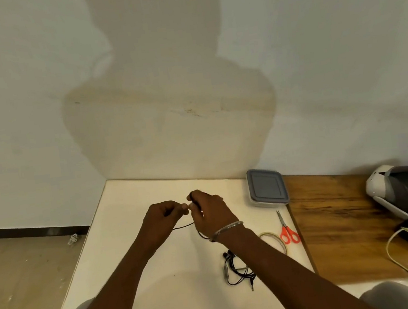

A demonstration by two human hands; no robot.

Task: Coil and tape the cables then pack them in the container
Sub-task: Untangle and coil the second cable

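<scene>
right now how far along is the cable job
Done: nothing visible yet; no taped coil is in view and the container has its lid on. In hand: the left hand and right hand both pinch a thin black cable, apparently winding it. Left: the tape roll and scissors lie untouched, the earphones lie loose, and nothing is packed.

Bare room lay across the left of the white board point(135, 276), while earphones point(236, 268), tape roll point(275, 241), scissors point(286, 231) and container point(267, 187) lined its right edge.
</scene>
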